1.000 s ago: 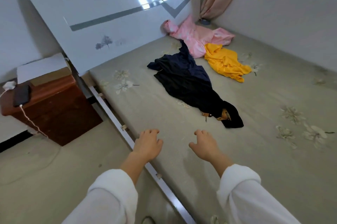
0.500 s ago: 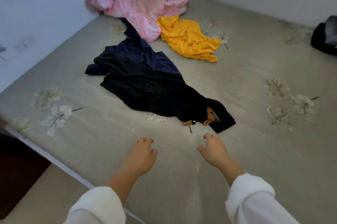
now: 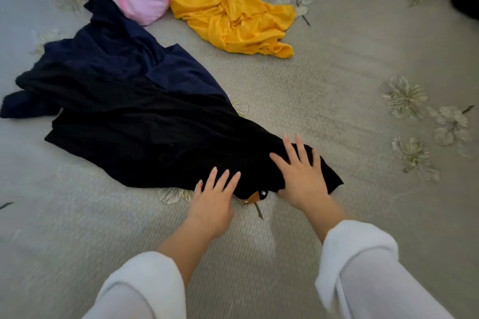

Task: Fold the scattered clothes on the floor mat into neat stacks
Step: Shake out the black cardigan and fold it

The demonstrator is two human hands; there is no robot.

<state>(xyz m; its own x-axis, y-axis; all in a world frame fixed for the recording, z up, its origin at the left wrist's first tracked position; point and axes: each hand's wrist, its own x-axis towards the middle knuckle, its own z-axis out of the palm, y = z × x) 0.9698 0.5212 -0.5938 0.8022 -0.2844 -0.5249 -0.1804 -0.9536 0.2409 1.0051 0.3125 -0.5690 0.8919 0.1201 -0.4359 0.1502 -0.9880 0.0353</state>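
Both grips lie flat with fingers spread on the near end of the black garment (image 3: pixel 155 137), lower centre of the frame. The left grip (image 3: pixel 213 202) is beside its tan snap tab (image 3: pixel 255 196) and the right grip (image 3: pixel 302 178) is just right of it; neither clamps anything. The step looks like spreading the garment out on the mat (image 3: pixel 337 85). It would go best by pinching both near corners, drawing it clear of the navy garment (image 3: pixel 124 54) it touches, then smoothing outward before folding.
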